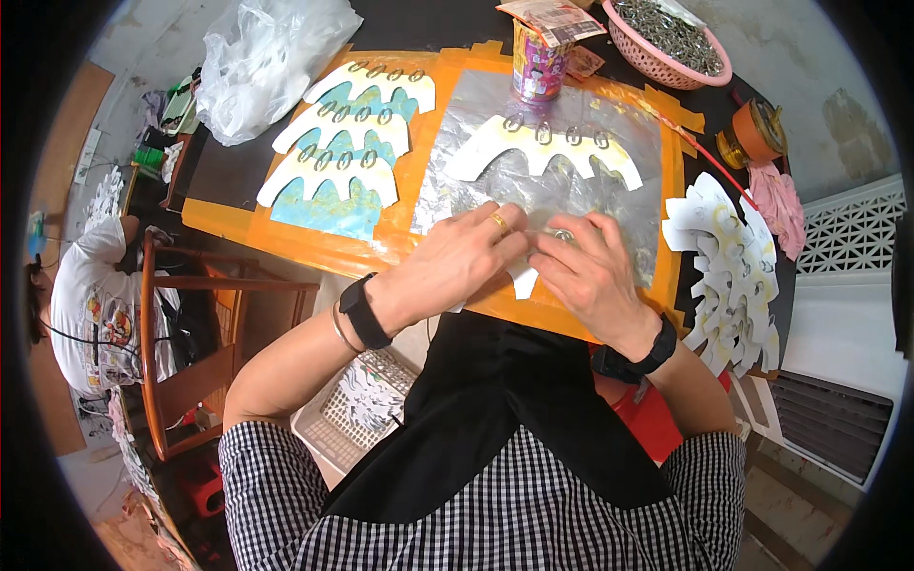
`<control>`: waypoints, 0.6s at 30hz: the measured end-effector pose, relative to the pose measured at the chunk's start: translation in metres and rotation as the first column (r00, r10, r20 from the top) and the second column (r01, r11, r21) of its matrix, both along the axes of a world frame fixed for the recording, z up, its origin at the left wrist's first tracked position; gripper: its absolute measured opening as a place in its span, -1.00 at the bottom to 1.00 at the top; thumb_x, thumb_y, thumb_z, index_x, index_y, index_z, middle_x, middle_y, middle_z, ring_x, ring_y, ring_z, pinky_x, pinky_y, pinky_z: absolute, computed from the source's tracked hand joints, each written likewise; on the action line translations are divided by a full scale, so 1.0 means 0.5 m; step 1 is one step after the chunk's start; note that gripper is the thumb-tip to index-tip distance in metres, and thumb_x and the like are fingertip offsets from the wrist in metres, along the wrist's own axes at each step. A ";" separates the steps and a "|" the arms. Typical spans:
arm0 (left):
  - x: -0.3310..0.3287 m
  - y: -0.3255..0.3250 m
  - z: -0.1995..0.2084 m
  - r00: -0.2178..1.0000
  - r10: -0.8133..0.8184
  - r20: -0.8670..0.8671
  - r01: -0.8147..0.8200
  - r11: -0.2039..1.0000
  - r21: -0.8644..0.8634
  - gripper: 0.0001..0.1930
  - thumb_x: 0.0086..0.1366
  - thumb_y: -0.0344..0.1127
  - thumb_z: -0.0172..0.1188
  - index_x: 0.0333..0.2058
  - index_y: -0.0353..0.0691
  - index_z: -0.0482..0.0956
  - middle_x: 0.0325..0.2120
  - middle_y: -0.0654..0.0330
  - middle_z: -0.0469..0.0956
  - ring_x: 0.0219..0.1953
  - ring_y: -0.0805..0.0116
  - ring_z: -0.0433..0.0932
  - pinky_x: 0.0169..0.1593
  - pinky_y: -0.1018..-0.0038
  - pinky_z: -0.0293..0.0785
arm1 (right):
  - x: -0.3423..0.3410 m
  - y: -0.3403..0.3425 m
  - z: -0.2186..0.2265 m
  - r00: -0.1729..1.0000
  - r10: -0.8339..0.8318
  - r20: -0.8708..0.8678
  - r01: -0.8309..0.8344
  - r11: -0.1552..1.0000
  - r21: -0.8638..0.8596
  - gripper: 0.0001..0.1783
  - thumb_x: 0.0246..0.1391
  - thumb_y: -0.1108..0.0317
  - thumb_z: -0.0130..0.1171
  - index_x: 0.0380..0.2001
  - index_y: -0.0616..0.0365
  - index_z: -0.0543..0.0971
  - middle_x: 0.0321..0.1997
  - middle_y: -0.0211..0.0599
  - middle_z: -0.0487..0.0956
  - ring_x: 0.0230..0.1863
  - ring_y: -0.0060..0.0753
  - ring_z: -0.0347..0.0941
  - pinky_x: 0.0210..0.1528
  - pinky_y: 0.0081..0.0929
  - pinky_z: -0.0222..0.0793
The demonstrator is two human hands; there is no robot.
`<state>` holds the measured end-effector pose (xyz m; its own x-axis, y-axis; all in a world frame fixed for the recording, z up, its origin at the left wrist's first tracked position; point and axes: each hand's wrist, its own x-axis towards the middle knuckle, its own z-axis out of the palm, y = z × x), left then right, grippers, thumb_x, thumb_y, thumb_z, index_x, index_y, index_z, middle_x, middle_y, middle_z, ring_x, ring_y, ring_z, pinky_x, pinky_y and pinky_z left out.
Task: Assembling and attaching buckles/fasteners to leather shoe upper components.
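Two hands: logged left hand (481, 249) and right hand (586, 271) close together over near side of silver sheet (476, 105), with fingers bent at white card (523, 282), mostly hidden beneath. Could not tell firm pinch from light touch in either hand. Saw small metal loop (564, 235) by right fingers; could not confirm grasp. Judged main risk as skewed or dropped loop, from crowded fingertips and blocked sight. Judged second risk as smeared yellow coating (528, 133), if wet, from knuckles brushing scalloped strip (481, 157) just beyond. Flagged cup (540, 68) behind strip too: liable to tip if bumped during far reach.
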<state>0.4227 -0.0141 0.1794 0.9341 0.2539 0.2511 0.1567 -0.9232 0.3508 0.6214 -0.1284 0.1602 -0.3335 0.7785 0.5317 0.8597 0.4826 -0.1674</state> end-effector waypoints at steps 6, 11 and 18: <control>0.002 0.005 0.004 0.999 -0.020 -0.047 0.023 0.998 0.053 -0.66 0.06 -0.38 0.38 -0.15 -0.18 0.54 -0.10 0.18 0.46 -0.05 0.14 0.51 -0.10 0.30 0.61 | -0.002 -0.003 -0.013 0.999 -0.037 -0.031 0.037 0.999 0.021 -0.85 -0.06 0.44 0.23 -0.35 0.23 0.61 -0.12 -0.27 0.62 0.07 -0.17 0.48 0.16 -0.10 0.31; -0.003 -0.002 -0.001 0.997 -0.019 -0.076 0.027 0.994 0.103 -0.68 0.10 -0.39 0.31 -0.13 -0.16 0.57 -0.09 0.20 0.46 -0.06 0.17 0.51 -0.11 0.33 0.62 | -0.003 -0.005 -0.009 0.998 -0.042 -0.042 0.043 0.999 0.015 -0.86 -0.04 0.44 0.23 -0.36 0.23 0.61 -0.10 -0.27 0.62 0.08 -0.15 0.47 0.16 -0.09 0.32; -0.044 -0.034 -0.016 0.991 -0.033 -0.129 0.080 0.922 0.379 -0.58 0.15 -0.38 0.22 0.01 -0.36 0.56 -0.03 0.12 0.44 0.06 0.16 0.48 0.03 0.39 0.59 | -0.004 -0.006 -0.016 0.997 -0.043 -0.061 0.043 0.999 0.004 -0.87 -0.04 0.46 0.23 -0.36 0.24 0.62 -0.08 -0.28 0.63 0.11 -0.17 0.46 0.17 -0.09 0.32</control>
<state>0.4009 -0.0312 0.1712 0.9728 0.1059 0.2062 0.1183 -0.9918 -0.0486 0.6196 -0.1314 0.1523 -0.2668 0.7882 0.5546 0.8678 0.4468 -0.2175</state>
